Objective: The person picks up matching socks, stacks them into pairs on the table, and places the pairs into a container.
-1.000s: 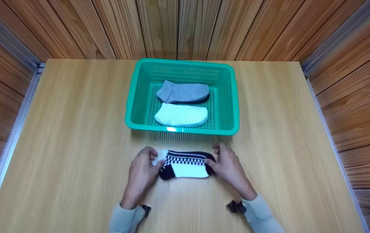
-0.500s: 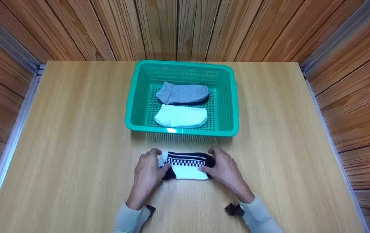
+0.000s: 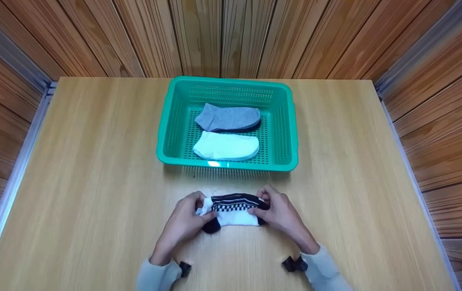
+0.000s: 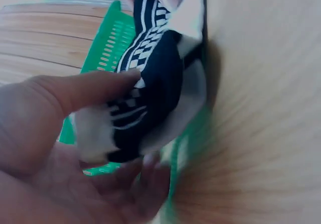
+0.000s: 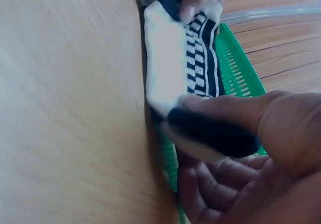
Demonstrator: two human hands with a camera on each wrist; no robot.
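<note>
A black-and-white sock (image 3: pixel 237 216) with stripes and a checker band stretches between both hands, just in front of the basket. My left hand (image 3: pixel 184 218) pinches its cuff end, thumb on top and fingers beneath. At the toe end my right hand (image 3: pixel 281 212) pinches it the same way. In the left wrist view the sock (image 4: pixel 155 73) bends up off the table near the cuff, with a second pale layer under the dark heel. The right wrist view shows the black toe of the sock (image 5: pixel 213 131) between thumb and curled fingers.
Behind the hands stands a green plastic basket (image 3: pixel 227 165). Inside lie grey socks (image 3: pixel 229 117) at the back and white socks (image 3: pixel 227 146) in front. The wooden table (image 3: pixel 93 161) is bounded by plank walls (image 3: pixel 239 36) at the back and sides.
Both hands have closed in on the sock's ends and taken a firmer pinch. The sock, flat before, is now slightly bunched and raised along its upper edge. The basket keeps its place.
</note>
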